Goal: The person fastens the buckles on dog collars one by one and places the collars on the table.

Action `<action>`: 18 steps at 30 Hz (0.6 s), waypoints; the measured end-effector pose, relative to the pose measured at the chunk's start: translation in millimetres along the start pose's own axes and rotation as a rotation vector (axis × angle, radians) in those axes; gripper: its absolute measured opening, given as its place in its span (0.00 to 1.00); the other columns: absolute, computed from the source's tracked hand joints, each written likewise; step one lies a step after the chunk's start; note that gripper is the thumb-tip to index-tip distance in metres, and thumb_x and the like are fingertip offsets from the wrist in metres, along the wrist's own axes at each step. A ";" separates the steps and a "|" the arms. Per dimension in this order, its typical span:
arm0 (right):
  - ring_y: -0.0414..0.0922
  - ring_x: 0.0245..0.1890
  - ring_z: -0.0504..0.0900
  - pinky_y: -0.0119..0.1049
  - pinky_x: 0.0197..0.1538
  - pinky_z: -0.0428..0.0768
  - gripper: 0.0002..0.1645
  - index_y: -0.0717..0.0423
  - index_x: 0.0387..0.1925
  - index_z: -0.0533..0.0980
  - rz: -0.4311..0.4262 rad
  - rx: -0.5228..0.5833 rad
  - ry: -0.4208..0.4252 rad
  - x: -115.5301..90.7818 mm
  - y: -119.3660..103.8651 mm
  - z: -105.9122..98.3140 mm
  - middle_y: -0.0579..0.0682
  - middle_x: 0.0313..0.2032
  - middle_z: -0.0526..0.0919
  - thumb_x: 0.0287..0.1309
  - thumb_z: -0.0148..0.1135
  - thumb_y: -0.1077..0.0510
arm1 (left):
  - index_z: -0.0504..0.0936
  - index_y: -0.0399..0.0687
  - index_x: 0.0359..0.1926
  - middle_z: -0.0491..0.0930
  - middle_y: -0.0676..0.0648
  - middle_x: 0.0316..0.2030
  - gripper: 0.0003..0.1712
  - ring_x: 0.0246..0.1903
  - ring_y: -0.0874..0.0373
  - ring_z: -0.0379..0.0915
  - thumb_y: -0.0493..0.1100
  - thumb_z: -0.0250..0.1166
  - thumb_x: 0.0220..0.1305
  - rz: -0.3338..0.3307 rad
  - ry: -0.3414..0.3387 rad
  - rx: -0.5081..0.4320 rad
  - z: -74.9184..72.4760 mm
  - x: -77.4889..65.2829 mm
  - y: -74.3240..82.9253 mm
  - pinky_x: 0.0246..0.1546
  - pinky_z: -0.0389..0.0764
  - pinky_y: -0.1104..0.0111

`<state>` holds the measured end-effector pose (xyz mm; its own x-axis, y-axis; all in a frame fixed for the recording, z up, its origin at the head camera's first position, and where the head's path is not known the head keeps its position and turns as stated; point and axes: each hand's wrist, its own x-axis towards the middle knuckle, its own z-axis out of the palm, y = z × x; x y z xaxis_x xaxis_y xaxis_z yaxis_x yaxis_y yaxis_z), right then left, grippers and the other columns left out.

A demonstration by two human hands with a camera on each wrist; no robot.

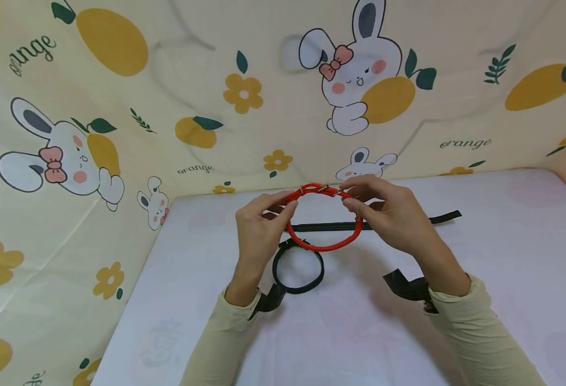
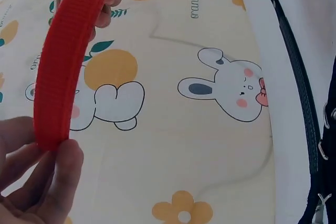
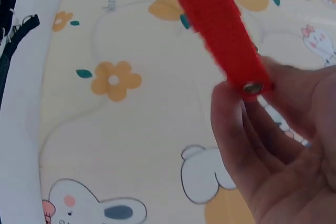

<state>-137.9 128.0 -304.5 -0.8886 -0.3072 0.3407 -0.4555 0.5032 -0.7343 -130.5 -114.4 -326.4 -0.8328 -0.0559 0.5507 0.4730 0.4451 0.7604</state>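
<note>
A red collar (image 1: pixel 328 247), fastened into a loop with a metal buckle at its top, is held up above the table between both hands. My left hand (image 1: pixel 259 230) pinches its left side between thumb and fingers. The right hand (image 1: pixel 391 214) pinches the upper right side, close to the buckle. In the left wrist view the red band (image 2: pixel 65 66) is seen along its ribbed face. A round metal rivet (image 3: pixel 253 87) shows by the right fingertips. Below lies a black collar (image 1: pixel 304 290), also closed in a loop, near the left wrist.
A long black strap (image 1: pixel 331 227) lies across the table behind the red loop, partly hidden by the right hand. The white tabletop (image 1: pixel 191 300) meets a patterned cloth backdrop (image 1: pixel 244 161) at its rear. Black bands (image 1: pixel 403 286) hang at the wrists.
</note>
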 end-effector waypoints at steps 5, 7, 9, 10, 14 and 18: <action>0.39 0.62 0.75 0.25 0.52 0.79 0.44 0.38 0.71 0.66 -0.151 -0.050 -0.154 -1.7 10.1 -12.2 0.41 0.68 0.72 0.55 0.73 0.59 | 0.90 0.47 0.45 0.88 0.46 0.36 0.11 0.31 0.57 0.83 0.43 0.73 0.60 -0.050 0.011 -0.019 -5.6 2.9 -2.4 0.29 0.84 0.73; 0.40 0.69 0.69 0.27 0.55 0.78 0.55 0.37 0.75 0.60 -0.211 -0.067 -0.211 -2.6 13.4 -15.9 0.41 0.74 0.64 0.49 0.77 0.60 | 0.90 0.48 0.45 0.88 0.46 0.35 0.11 0.31 0.57 0.82 0.42 0.73 0.60 -0.077 0.016 -0.041 -7.6 4.0 -3.1 0.29 0.84 0.73; 0.40 0.72 0.64 0.29 0.56 0.78 0.59 0.37 0.76 0.58 -0.250 -0.077 -0.239 -2.4 15.0 -16.8 0.41 0.75 0.61 0.46 0.79 0.61 | 0.90 0.47 0.45 0.88 0.46 0.36 0.12 0.32 0.58 0.82 0.42 0.73 0.59 -0.101 0.013 -0.065 -8.6 4.8 -3.2 0.29 0.84 0.73; 0.41 0.73 0.63 0.29 0.56 0.78 0.59 0.38 0.76 0.58 -0.267 -0.077 -0.241 -1.9 15.2 -16.4 0.42 0.74 0.63 0.45 0.79 0.61 | 0.90 0.47 0.45 0.88 0.46 0.36 0.12 0.32 0.58 0.82 0.43 0.73 0.59 -0.109 0.010 -0.076 -8.9 4.9 -2.7 0.29 0.84 0.73; 0.43 0.71 0.66 0.29 0.55 0.78 0.56 0.43 0.74 0.63 -0.313 -0.079 -0.207 0.0 14.4 -14.2 0.45 0.71 0.69 0.43 0.80 0.59 | 0.89 0.48 0.45 0.88 0.46 0.38 0.13 0.34 0.57 0.82 0.44 0.74 0.59 -0.135 -0.019 -0.111 -8.8 5.7 -2.7 0.29 0.84 0.72; 0.44 0.68 0.69 0.26 0.53 0.78 0.57 0.44 0.72 0.65 -0.309 -0.093 -0.162 -0.8 14.6 -13.4 0.45 0.70 0.71 0.40 0.82 0.59 | 0.88 0.47 0.49 0.86 0.45 0.42 0.14 0.38 0.56 0.82 0.40 0.72 0.61 -0.144 -0.129 -0.180 -13.0 8.6 -9.4 0.33 0.86 0.69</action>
<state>-144.6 146.4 -307.5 -0.6911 -0.5765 0.4358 -0.7112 0.4351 -0.5522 -138.4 -130.7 -324.3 -0.9195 0.0124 0.3928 0.3809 0.2744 0.8830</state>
